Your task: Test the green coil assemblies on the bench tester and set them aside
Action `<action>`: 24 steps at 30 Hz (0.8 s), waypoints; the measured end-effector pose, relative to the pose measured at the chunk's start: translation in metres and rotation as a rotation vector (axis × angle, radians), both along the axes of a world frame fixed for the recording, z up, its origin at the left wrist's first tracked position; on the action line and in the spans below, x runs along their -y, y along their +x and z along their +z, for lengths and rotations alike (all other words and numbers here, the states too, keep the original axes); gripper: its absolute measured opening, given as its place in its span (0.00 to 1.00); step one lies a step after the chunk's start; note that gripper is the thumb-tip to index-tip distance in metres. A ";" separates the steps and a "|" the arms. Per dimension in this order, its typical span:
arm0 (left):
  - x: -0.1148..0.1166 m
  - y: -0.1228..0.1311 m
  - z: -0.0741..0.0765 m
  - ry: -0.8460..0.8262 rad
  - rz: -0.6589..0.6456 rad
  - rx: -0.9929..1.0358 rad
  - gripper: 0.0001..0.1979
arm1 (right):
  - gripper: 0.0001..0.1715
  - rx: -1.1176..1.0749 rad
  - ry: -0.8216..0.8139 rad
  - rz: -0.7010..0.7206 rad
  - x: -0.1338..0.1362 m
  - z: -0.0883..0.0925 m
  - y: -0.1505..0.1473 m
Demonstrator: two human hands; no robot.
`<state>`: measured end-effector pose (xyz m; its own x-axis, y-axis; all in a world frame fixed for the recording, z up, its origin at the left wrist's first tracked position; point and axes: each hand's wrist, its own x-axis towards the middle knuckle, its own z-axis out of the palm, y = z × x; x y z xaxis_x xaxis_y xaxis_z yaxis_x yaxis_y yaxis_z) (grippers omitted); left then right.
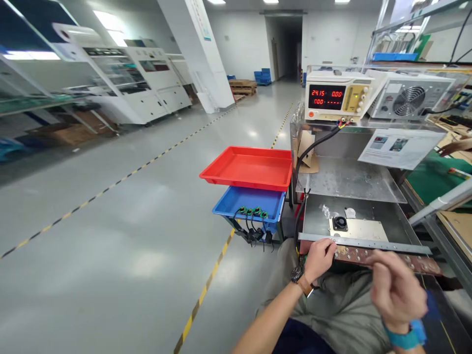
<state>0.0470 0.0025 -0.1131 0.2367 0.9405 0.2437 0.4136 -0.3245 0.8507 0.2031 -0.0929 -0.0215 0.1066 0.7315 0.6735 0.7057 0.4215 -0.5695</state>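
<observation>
My left hand (320,258), with a watch and a brown band at the wrist, rests at the left end of a reddish-brown bar (354,254) dotted with small screws. Its fingertips are pressed together at the bar; what they hold, if anything, is hidden. My right hand (396,287), a blue band around its wrist, hovers above my lap near the bar's middle. Motion blurs its partly curled fingers. Just beyond the bar runs a grey metal strip (368,243). Behind that, a silver metal unit with a black fan (339,223) lies in an open drawer (391,216).
Left of the drawer, a red tray (247,167) sits above a blue tray (254,196), where several green round boards (257,210) trail black cables. A power supply (337,96) showing 24.15 stands on the shelf. Another person's hand (457,146) reaches in at right.
</observation>
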 end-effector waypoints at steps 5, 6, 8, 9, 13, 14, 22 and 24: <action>-0.003 -0.074 -0.029 0.016 0.472 0.139 0.14 | 0.18 0.092 -0.006 0.159 -0.001 -0.054 -0.040; -0.009 -0.097 -0.041 0.009 0.583 0.147 0.14 | 0.20 0.085 -0.017 0.192 0.001 -0.063 -0.045; -0.025 -0.146 -0.068 -0.022 0.783 0.149 0.17 | 0.21 0.081 -0.038 0.251 -0.002 -0.074 -0.054; -0.033 -0.171 -0.082 -0.045 0.854 0.145 0.20 | 0.21 0.090 -0.059 0.283 -0.007 -0.074 -0.059; -0.065 -0.247 -0.140 -0.144 0.994 0.137 0.31 | 0.15 0.167 -0.199 0.401 -0.062 -0.057 -0.106; -0.072 -0.259 -0.154 -0.169 1.012 0.137 0.34 | 0.15 0.202 -0.247 0.433 -0.083 -0.053 -0.126; -0.102 -0.292 -0.249 -0.273 0.949 0.204 0.58 | 0.36 0.768 -0.652 0.627 -0.271 -0.087 -0.312; -0.105 -0.295 -0.264 -0.266 0.951 0.234 0.60 | 0.41 0.867 -0.681 0.669 -0.308 -0.108 -0.344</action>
